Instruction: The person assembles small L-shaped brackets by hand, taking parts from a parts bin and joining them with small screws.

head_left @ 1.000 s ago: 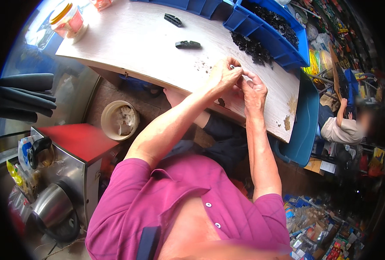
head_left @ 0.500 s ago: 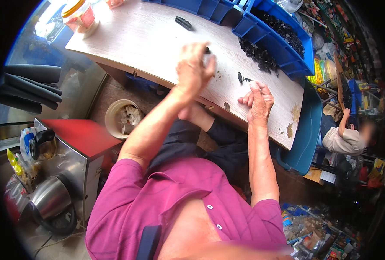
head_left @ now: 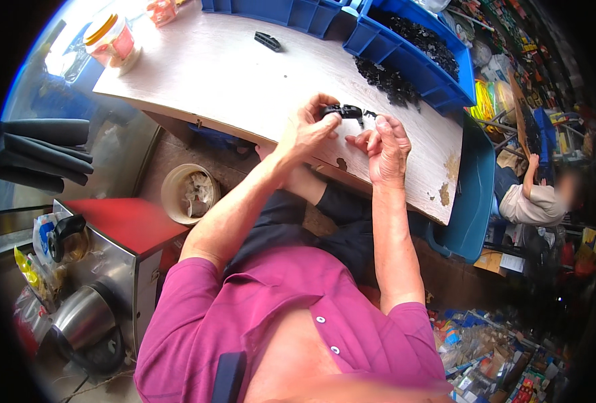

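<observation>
My left hand (head_left: 307, 129) is closed on a dark, elongated black plastic part (head_left: 344, 111), held over the table between thumb and fingers. Close to its right end, my right hand (head_left: 388, 149) pinches a small black piece (head_left: 370, 113) between thumb and forefinger. Whether the piece touches the larger part is too small to tell. Farther off on the white table (head_left: 197, 64) lies another elongated black part (head_left: 268, 41). Beyond my right hand, a loose heap of small black pieces (head_left: 386, 83) spreads beside a blue bin (head_left: 405, 55).
More small black pieces fill the blue bin, and a second blue bin (head_left: 271, 17) stands at the far edge. A lidded jar (head_left: 113, 43) is at the table's left end. A teal tub (head_left: 469, 195) adjoins the right edge. On the floor sits a bucket (head_left: 169, 188); another person (head_left: 536, 201) is at far right.
My left hand has moved right and slightly nearer with the black part, which now shows clearly. The two hands have come closer together. The whole view has shifted a little.
</observation>
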The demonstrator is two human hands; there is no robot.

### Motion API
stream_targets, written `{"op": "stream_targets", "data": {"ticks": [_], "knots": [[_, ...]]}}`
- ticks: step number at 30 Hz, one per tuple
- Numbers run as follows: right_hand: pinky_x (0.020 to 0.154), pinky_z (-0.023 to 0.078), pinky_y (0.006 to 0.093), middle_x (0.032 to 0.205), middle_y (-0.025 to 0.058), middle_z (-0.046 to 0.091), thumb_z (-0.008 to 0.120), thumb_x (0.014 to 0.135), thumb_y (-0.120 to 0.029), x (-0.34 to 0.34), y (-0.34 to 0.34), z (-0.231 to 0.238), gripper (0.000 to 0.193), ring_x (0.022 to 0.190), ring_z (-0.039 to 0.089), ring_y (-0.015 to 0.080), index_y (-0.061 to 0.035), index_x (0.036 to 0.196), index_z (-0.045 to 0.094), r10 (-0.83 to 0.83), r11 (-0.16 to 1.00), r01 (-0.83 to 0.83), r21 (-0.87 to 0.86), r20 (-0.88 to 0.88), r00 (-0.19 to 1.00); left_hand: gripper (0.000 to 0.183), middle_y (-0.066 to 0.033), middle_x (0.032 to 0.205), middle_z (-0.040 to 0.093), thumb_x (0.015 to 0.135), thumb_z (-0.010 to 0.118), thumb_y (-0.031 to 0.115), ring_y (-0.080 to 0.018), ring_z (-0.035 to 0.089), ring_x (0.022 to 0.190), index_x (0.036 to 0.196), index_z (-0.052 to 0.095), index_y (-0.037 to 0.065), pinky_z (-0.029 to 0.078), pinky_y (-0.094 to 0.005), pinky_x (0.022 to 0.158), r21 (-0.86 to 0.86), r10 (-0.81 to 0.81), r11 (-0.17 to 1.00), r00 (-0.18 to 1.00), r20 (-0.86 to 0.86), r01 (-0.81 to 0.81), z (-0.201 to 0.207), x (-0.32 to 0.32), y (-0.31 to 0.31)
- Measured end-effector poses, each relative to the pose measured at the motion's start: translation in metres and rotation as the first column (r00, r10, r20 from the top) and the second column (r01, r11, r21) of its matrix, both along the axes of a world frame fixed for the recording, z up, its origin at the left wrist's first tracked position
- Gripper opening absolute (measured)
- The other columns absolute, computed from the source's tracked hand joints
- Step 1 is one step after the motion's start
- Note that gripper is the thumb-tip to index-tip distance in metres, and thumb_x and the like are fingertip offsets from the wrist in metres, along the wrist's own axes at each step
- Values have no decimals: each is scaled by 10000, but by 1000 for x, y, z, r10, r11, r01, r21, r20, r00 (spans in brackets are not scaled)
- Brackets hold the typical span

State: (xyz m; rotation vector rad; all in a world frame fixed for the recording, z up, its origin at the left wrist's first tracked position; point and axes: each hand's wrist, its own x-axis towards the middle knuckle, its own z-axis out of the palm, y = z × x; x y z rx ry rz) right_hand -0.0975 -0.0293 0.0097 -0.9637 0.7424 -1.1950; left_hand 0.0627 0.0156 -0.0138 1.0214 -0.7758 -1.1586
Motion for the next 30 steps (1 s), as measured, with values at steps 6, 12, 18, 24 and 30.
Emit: {"op": "stream_targets", "data": {"ticks": [6, 12, 18, 24, 30], "knots": [[497, 430, 192, 714, 21, 643, 728, 830, -99, -9, -4, -9, 146, 500, 514, 67, -34, 943, 664, 28, 1000, -28, 13, -9, 1000, 255, -39, 786, 614, 873, 645, 94, -69, 594, 635, 1095, 560, 0, 507, -209, 570, -36, -233, 972, 961, -146, 230, 14, -16, 2], [524, 436, 180, 709, 8, 642, 740, 822, -100, -9, -4, -9, 150, 522, 524, 58, -22, 930, 669, 47, 999, -45, 21, -105, 993, 226, -21, 780, 624, 855, 649, 87, -56, 578, 649, 1057, 587, 10, 492, -206, 591, -53, -281, 960, 941, -189, 276, 12, -13, -3], [530, 431, 180, 721, 14, 649, 743, 819, -95, -9, -5, -8, 152, 523, 511, 52, -23, 933, 672, 55, 998, -52, 29, -130, 990, 197, -27, 781, 637, 843, 668, 118, -69, 599, 635, 1005, 607, 25, 500, -206, 596, 77, -245, 958, 929, -278, 276, 23, -11, -6], [523, 435, 193, 691, 6, 613, 739, 825, -149, -8, -5, -4, 169, 479, 459, 48, -26, 902, 653, 58, 998, -57, 7, -176, 983, 145, -61, 741, 618, 850, 675, 119, -94, 593, 566, 913, 597, 15, 510, -212, 521, 160, -115, 974, 960, -255, 159, 27, -20, -9], [437, 459, 265, 614, -7, 529, 707, 848, -272, -7, -2, 6, 265, 432, 422, 71, -27, 834, 608, 194, 971, -141, 194, -292, 937, 112, -55, 718, 598, 852, 657, 72, -71, 553, 539, 885, 583, -5, 484, -205, 503, 79, -32, 995, 951, -308, 59, 18, -23, -8]]}}
